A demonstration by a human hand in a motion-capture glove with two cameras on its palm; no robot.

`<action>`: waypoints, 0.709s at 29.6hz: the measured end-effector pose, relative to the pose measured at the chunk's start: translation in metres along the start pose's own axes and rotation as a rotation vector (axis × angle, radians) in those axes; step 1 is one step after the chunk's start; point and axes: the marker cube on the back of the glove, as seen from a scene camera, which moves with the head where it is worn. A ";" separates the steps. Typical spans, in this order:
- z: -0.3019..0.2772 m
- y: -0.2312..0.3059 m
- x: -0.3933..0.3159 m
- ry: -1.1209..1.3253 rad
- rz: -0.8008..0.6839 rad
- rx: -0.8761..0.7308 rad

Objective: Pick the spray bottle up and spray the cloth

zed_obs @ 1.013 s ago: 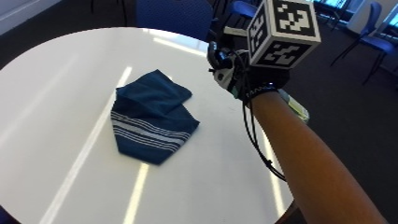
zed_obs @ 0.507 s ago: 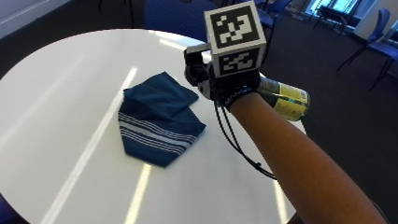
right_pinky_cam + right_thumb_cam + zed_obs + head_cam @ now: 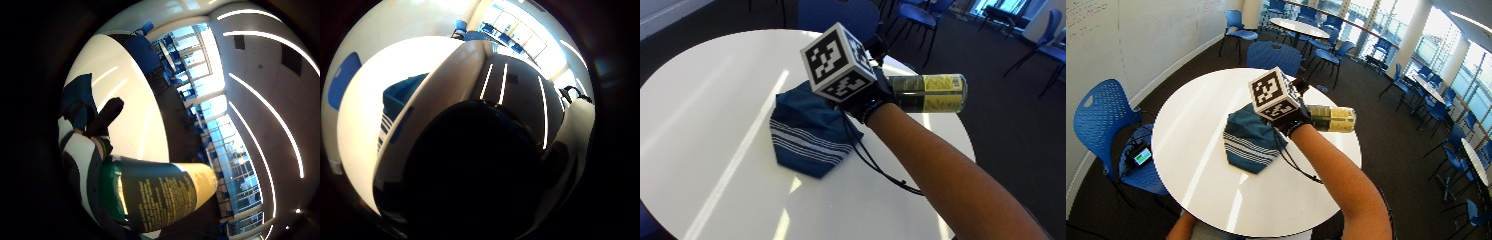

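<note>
In the outside view my gloved right hand [image 3: 869,105] grips a green and yellow spray bottle [image 3: 929,92] in the air, tipped on its side, base pointing off the table's right edge. The hand hangs just right of a dark blue cloth with white stripes [image 3: 806,132], crumpled on the round white table [image 3: 706,100]. The wide outside view shows the same bottle [image 3: 1332,119] and cloth [image 3: 1246,140]. The bottle's labelled body [image 3: 160,195] fills the little finger side palm view, with the cloth [image 3: 77,102] beyond. The spray head is hidden behind the hand.
Blue chairs stand around the table, one at its far edge [image 3: 840,12] and one at its left [image 3: 1106,115]. Another round table [image 3: 1295,27] with chairs stands further back. The bottle's base overhangs the table's right rim [image 3: 959,135].
My hand has lifted the bottle and carried it from the table's far right side to just beside the cloth. The bottle now lies horizontal and shows in full.
</note>
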 end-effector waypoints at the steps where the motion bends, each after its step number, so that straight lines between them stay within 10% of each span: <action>1: 0.000 0.000 -0.002 0.037 -0.012 0.010; 21: 0.014 0.021 -0.037 0.354 -0.176 0.085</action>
